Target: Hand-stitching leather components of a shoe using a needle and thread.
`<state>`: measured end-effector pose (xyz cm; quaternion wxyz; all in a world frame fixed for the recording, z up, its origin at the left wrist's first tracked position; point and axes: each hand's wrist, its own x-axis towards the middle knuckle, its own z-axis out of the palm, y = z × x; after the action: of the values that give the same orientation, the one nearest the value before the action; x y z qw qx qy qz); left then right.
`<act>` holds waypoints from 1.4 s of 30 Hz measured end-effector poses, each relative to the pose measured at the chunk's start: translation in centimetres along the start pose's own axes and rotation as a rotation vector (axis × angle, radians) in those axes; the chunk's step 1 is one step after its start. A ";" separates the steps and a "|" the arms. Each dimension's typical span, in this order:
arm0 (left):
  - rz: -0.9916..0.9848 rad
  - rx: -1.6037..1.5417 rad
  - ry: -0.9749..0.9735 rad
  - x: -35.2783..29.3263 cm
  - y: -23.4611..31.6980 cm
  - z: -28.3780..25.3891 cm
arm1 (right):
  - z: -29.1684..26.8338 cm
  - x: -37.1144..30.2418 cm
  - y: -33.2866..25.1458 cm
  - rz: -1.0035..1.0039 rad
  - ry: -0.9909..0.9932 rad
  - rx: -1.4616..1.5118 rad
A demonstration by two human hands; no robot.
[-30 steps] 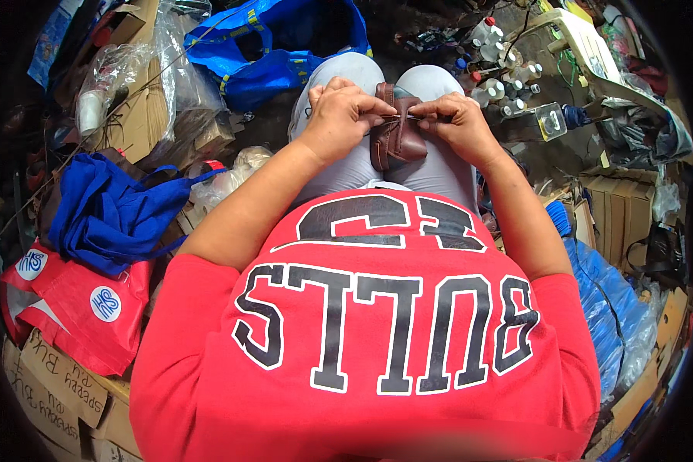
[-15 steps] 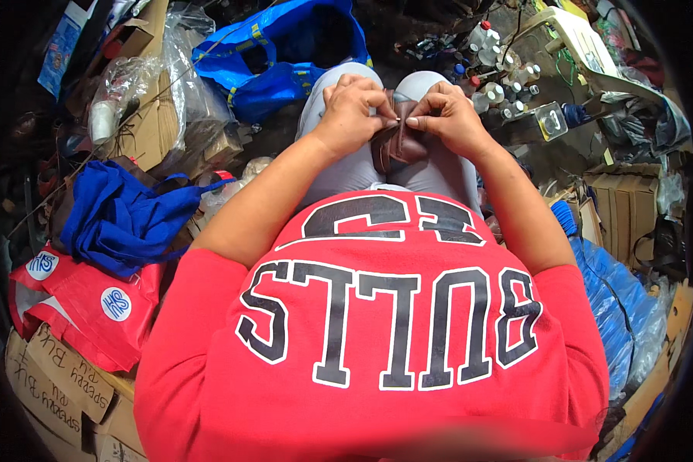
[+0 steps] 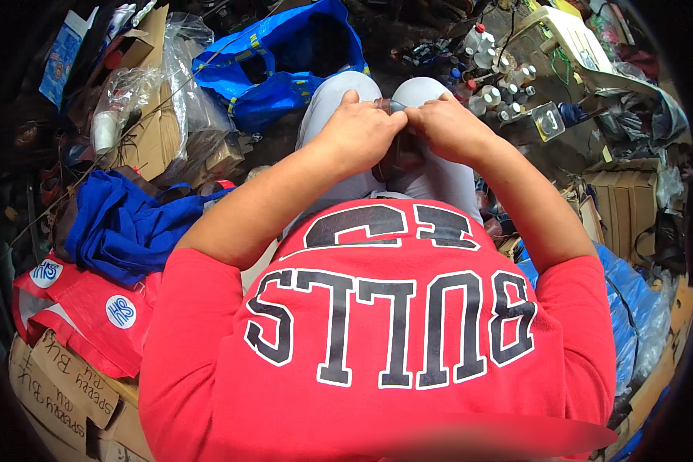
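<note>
Between my knees is a brown leather piece (image 3: 391,160), which looks like a shoe upper; my hands cover much of it. My left hand (image 3: 359,132) is closed on its left side, the thumb meeting the other hand near the middle. From the right, my right hand (image 3: 446,129) grips it too, knuckles up and fingers curled out of sight. A bit of its brown edge shows just beyond the two thumbs. Both hands rest over my grey-trousered legs (image 3: 327,104).
An open blue bag (image 3: 246,100) lies ahead on the left. Several small bottles (image 3: 508,85) stand ahead right, near a pale plastic chair (image 3: 574,38). Left are clear plastic wrap (image 3: 189,100), blue cloth (image 3: 115,231) and a red bag (image 3: 92,308); right, cardboard (image 3: 624,200) and blue plastic (image 3: 612,308).
Both hands have turned knuckles up and come together, moving slightly away from my body. The leather, plainly visible before, is now mostly covered. My elbows have spread outward.
</note>
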<state>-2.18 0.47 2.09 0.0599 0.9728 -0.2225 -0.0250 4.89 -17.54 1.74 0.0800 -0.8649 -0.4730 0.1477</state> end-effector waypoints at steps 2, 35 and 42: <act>0.088 -0.059 -0.065 -0.3 -1.0 -0.1 | -0.1 -0.5 -0.2 0.021 0.026 0.018; -0.263 -0.852 0.145 -0.9 -9.3 1.5 | 0.6 -6.8 3.4 0.324 0.460 0.754; -0.001 -0.602 -0.085 4.0 -6.0 1.5 | 1.7 -3.7 0.7 0.211 0.443 0.493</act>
<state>3.94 3.94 -0.26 0.3361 0.9095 -0.2069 -0.1304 3.02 -21.06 0.64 0.3713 -0.8748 -0.3025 0.0735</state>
